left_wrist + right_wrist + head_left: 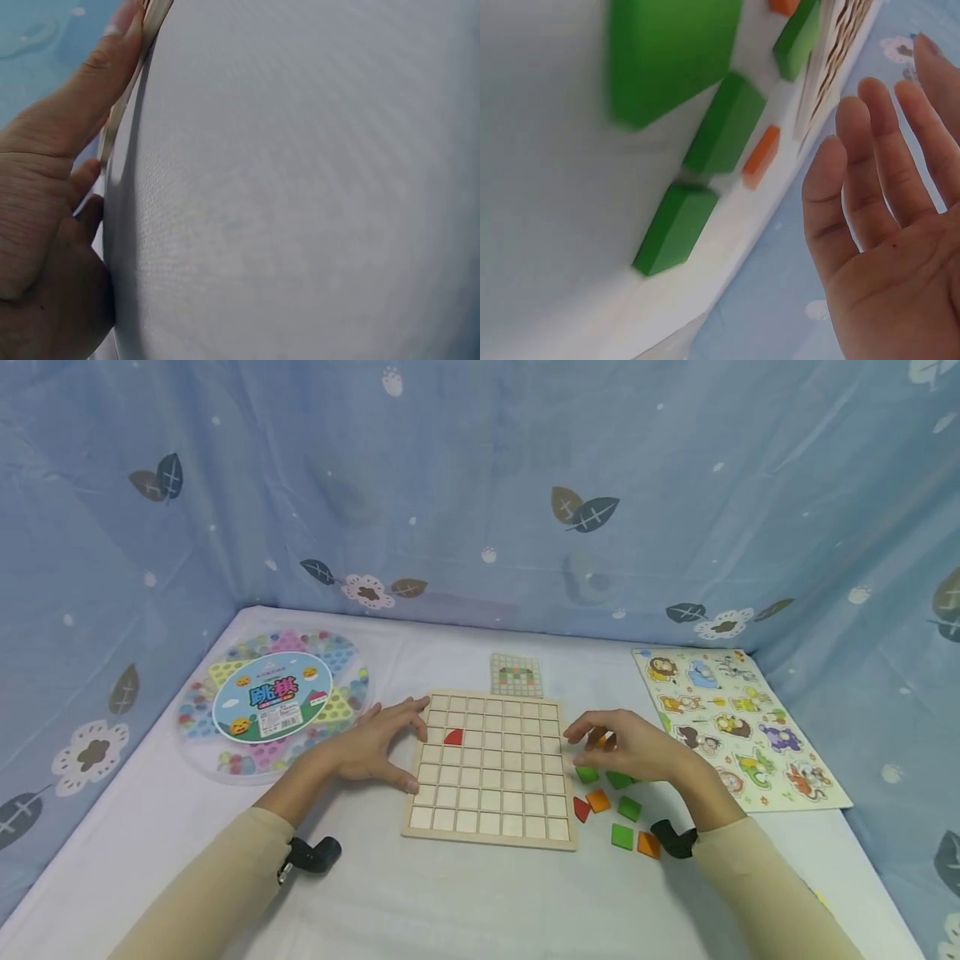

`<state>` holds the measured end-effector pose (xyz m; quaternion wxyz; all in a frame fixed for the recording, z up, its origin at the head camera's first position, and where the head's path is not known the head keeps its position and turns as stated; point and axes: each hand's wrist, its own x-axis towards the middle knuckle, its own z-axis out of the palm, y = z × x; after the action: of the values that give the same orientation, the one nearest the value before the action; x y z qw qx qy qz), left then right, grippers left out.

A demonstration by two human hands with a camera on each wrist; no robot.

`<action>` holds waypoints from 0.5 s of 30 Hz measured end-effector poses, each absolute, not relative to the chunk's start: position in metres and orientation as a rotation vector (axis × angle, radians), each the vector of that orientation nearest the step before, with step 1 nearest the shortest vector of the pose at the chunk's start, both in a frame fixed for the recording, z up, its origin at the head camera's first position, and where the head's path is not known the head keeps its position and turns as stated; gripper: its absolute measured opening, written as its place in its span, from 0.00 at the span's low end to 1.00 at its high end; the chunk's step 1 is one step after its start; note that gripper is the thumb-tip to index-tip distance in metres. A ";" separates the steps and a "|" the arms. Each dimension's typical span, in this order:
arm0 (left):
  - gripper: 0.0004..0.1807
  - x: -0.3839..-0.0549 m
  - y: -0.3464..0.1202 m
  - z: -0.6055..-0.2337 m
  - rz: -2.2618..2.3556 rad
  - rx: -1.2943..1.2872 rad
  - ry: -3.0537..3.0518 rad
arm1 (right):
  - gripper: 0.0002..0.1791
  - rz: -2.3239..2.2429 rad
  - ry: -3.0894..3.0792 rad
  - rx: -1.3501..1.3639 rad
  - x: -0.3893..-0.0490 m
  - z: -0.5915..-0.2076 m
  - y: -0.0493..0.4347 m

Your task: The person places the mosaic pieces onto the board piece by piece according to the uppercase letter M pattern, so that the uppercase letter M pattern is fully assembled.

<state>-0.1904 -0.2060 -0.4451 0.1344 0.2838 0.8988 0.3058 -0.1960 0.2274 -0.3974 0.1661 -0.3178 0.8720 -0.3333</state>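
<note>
A wooden grid board (491, 770) lies at the middle of the table, one red piece (453, 737) in a cell at its upper left. My left hand (372, 743) rests at the board's left edge, thumb and fingertips touching the rim; the left wrist view shows the thumb (97, 82) against that edge. Beyond the board's right edge, my right hand (633, 745) hovers over loose pieces with nothing visible in its fingers. Green blocks (676, 229) and an orange block (761, 156) lie below the open palm (900, 292). The hand partly hides some pieces in the head view.
Behind the board lies a small pattern card (515, 676). A round Chinese checkers set (273, 702) sits at the left, an animal puzzle board (738, 727) at the right. Several loose pieces, including a green square (622, 837) and a red one (581, 810), lie beside the grid.
</note>
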 end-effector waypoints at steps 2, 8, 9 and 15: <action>0.37 -0.191 -0.207 -0.445 0.885 0.818 2.607 | 0.18 -0.943 2.482 -0.907 -0.197 -0.399 0.232; 0.37 -0.191 -0.207 -0.444 0.883 0.824 2.605 | 0.19 -0.911 2.493 -0.879 -0.196 -0.402 0.245; 0.37 -0.191 -0.206 -0.444 0.883 0.825 2.604 | 0.20 -0.907 2.490 -0.867 -0.196 -0.402 0.247; 0.37 -0.189 -0.207 -0.446 0.878 0.810 2.604 | 0.21 -0.900 2.458 -0.836 -0.195 -0.409 0.250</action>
<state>-0.1887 -0.2066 -0.4457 0.1378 0.2801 0.9002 0.3036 -0.1946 0.2504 -0.4087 0.1954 -0.2985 0.8772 -0.3213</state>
